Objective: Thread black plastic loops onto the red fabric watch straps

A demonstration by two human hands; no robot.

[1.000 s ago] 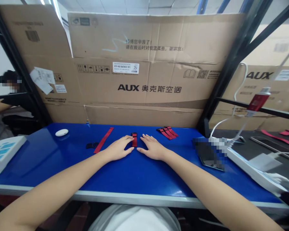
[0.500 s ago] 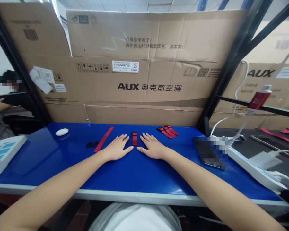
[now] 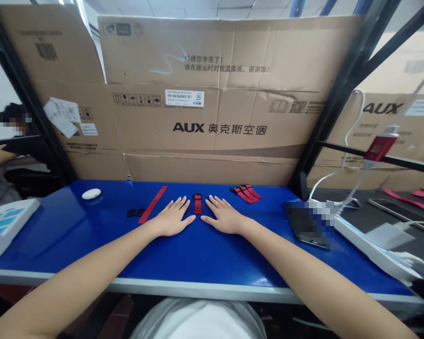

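My left hand (image 3: 171, 217) lies flat on the blue table (image 3: 198, 263), fingers spread and holding nothing. Opposite it, my right hand (image 3: 223, 215) rests palm down in the same way, also with nothing in it. Between the two hands sits a short red strap with a black buckle (image 3: 197, 205) at its far end. Left of my left hand, a longer red strap (image 3: 153, 204) lies slantwise, beside small black buckles (image 3: 135, 212). Beyond my right hand, several red straps with black buckles (image 3: 246, 193) lie together in a row.
A cardboard sheet (image 3: 205, 113) stands along the back edge. To the right are a dark phone (image 3: 309, 228) and a white power strip (image 3: 371, 249) with cables. A white round object (image 3: 91, 194) and a white device (image 3: 12, 226) are at left. Another person (image 3: 21, 136) sits beyond the frame.
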